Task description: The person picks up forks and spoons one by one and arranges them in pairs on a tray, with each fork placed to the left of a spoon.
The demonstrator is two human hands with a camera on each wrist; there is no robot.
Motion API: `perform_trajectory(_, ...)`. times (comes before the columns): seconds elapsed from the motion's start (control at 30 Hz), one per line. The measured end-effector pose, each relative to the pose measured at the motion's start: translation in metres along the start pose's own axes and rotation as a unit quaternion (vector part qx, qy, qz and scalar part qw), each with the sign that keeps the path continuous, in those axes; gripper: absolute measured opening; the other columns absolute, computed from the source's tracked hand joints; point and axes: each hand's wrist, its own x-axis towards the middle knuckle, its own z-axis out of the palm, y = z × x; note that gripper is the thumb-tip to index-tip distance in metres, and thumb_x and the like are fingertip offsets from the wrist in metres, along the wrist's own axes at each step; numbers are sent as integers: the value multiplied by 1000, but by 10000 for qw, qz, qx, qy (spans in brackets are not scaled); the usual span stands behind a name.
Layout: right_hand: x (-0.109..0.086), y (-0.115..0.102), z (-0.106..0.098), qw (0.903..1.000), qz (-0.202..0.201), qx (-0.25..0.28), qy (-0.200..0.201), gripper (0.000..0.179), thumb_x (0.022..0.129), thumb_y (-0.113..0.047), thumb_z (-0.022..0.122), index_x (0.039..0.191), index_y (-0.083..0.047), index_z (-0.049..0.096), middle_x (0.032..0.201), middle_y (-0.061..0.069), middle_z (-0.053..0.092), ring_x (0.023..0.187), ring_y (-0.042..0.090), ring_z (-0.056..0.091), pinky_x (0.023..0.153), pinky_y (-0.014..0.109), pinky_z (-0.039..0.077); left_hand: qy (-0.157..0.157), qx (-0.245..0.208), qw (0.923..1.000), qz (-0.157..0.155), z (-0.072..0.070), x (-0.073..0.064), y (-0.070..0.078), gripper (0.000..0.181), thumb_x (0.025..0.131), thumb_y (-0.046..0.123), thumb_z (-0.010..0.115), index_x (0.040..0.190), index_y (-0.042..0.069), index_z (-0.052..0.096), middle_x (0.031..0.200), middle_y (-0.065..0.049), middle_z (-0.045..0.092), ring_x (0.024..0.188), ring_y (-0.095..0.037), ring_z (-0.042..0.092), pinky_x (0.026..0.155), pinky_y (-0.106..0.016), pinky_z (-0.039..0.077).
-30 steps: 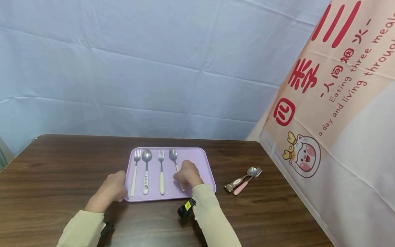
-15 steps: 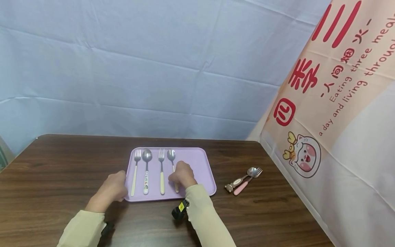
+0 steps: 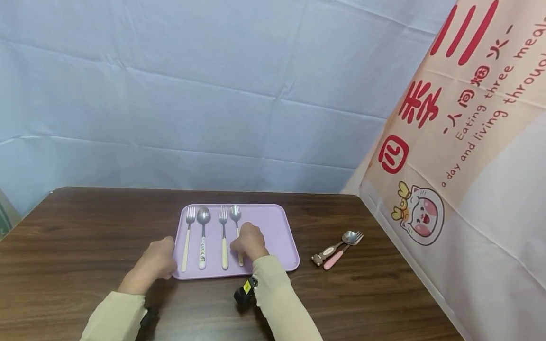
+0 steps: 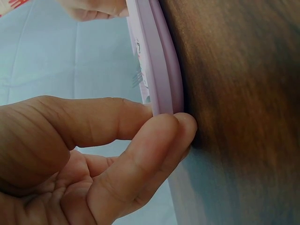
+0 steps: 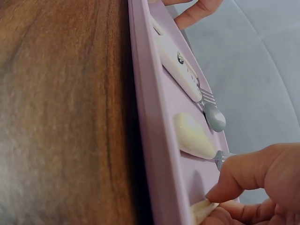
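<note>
Head view: the spoon (image 3: 235,212) lies in the tray (image 3: 276,237), its pale handle pinched between the right hand's (image 3: 249,241) thumb and fingers; the left hand (image 3: 155,259) grips the tray's left rim.
A light pinch near the handle's end seems right for small turns, I judge — the bowl leans toward the fork (image 3: 224,251), so a slight twist would even the gap, while a firm left grip should stop the tray sliding. Smooth, rounded metal could rock or clip the tines. The fork's cream handle is glossy and plump; beyond it lie a big spoon (image 3: 203,215), printed on white, and a slim fork (image 3: 186,248). Outward: lilac, raised-lipped tray, wood-grained table (image 3: 367,303) — and, overlapping at right, a bear spoon (image 3: 324,255) and pink fork (image 3: 334,260).
</note>
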Motion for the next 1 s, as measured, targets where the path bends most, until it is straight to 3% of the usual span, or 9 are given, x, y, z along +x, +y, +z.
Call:
perform_trajectory(0.3, -3, 0, 1, 9997, -67, 91, 219, 23, 63, -8, 71, 57, -7, 49, 54, 4, 49, 52, 19, 48, 46, 27, 39, -9, 24, 10000, -33, 1, 0, 0, 30, 59, -13, 59, 87, -12, 47, 65, -14, 49, 56, -25, 52, 45, -31, 45)
perform_trajectory(0.53, -4, 0, -4, 10000, 17, 77, 44, 21, 66, -11, 70, 61, -7, 49, 56, 4, 48, 52, 19, 46, 46, 29, 37, -54, 32, 9999, -85, 1, 1, 1, 33, 59, -13, 60, 89, -13, 47, 66, -14, 48, 56, -25, 51, 45, -31, 45)
perform_trajectory(0.77, -5, 0, -12, 9981, -47, -591, -190, 19, 70, -20, 69, 66, -8, 54, 62, 4, 52, 58, 21, 48, 50, 34, 40, -25, 50, 10000, 2, 0, 0, 1, 31, 58, -14, 60, 86, -10, 47, 65, -13, 48, 57, -26, 51, 46, -32, 45)
perform_trajectory(1.0, -10, 2, -18, 9876, -598, -1452, -49, 21, 73, -21, 71, 69, -10, 53, 67, 5, 51, 64, 21, 50, 56, 37, 44, -101, 30, 9999, -61, 0, 0, 2, 30, 61, -12, 57, 89, -13, 46, 66, -15, 48, 57, -26, 51, 46, -31, 44)
